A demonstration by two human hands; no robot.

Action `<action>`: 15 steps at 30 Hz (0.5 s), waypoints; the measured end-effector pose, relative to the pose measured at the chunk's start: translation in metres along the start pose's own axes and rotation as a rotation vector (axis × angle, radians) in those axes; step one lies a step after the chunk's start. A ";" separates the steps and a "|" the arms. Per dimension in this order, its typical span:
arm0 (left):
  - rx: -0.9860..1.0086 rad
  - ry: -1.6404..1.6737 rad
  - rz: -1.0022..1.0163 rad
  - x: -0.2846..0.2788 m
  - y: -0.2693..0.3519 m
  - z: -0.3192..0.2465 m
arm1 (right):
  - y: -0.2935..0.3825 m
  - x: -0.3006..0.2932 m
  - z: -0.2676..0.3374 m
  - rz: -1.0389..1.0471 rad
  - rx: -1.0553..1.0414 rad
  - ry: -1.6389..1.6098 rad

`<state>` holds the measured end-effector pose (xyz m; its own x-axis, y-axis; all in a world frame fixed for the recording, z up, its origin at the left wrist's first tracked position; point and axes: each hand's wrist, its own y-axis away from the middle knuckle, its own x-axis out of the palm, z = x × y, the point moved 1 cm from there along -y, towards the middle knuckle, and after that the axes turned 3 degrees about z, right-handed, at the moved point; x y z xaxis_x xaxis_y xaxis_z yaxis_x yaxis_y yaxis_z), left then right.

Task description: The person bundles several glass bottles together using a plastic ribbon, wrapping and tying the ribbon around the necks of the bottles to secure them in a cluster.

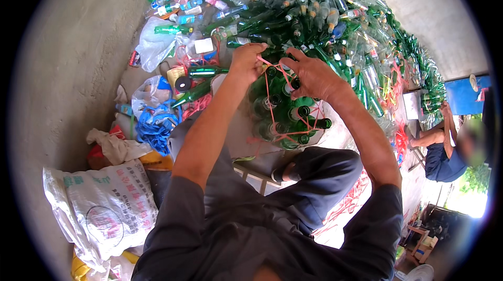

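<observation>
In front of me stands a cluster of upright green glass bottles [279, 118], their necks pointing up towards me. Pink plastic strapping [270, 104] runs around and between the necks. My left hand [246, 62], at the far left side of the cluster, pinches a taut length of this strap. Over the far right necks is my right hand [316, 74], its fingers spread and its thumb close to a dark bottle mouth [295, 83]. Whether it grips the strap or a neck is unclear. A pale board [235, 123] shows beneath the bottles.
A large heap of glass bottles [271, 27] and plastic bottles rises beyond. At left lie loose green bottles [206, 71], blue strapping [154, 131] and a white woven sack [106, 202] against the wall [74, 64]. Another person [442, 159] sits at far right.
</observation>
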<state>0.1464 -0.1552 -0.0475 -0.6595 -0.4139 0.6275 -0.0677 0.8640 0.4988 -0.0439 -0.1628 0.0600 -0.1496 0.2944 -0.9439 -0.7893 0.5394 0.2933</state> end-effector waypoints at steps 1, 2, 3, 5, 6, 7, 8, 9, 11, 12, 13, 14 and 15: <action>0.007 0.023 0.001 0.000 0.001 -0.001 | 0.001 0.001 -0.001 -0.018 -0.009 -0.004; 0.019 0.018 0.011 0.001 0.002 -0.002 | 0.001 0.003 -0.003 -0.035 -0.019 -0.008; 0.034 0.012 0.020 0.002 0.001 -0.003 | 0.001 0.004 -0.002 -0.055 -0.031 -0.011; 0.066 0.000 0.004 0.003 0.002 -0.004 | 0.001 0.005 -0.001 -0.047 -0.020 -0.005; 0.080 -0.007 -0.017 0.006 0.004 -0.004 | 0.002 0.005 -0.001 -0.044 -0.010 -0.001; 0.095 -0.014 -0.038 0.010 0.006 -0.005 | 0.003 0.005 -0.001 -0.048 -0.011 0.000; 0.096 -0.023 -0.039 0.012 0.007 -0.005 | 0.004 0.006 -0.001 -0.052 -0.011 0.000; 0.101 -0.031 -0.041 0.012 0.006 -0.006 | 0.004 0.005 -0.001 -0.057 -0.014 0.002; 0.100 -0.056 -0.044 0.011 0.003 -0.008 | 0.007 0.003 0.000 -0.049 0.001 -0.032; 0.099 -0.070 -0.048 0.007 -0.001 -0.010 | 0.007 0.001 0.000 -0.045 0.004 -0.047; 0.095 -0.085 -0.050 0.002 -0.007 -0.010 | 0.008 0.002 -0.001 -0.059 -0.016 -0.063; 0.082 -0.084 -0.061 -0.004 -0.012 -0.009 | 0.008 0.004 -0.004 -0.074 -0.037 -0.080; 0.072 -0.082 -0.071 -0.009 -0.017 -0.010 | 0.007 0.003 -0.005 -0.091 -0.059 -0.094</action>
<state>0.1610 -0.1692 -0.0553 -0.7102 -0.4524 0.5394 -0.1677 0.8529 0.4945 -0.0532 -0.1624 0.0588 -0.0218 0.3206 -0.9470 -0.8311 0.5207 0.1955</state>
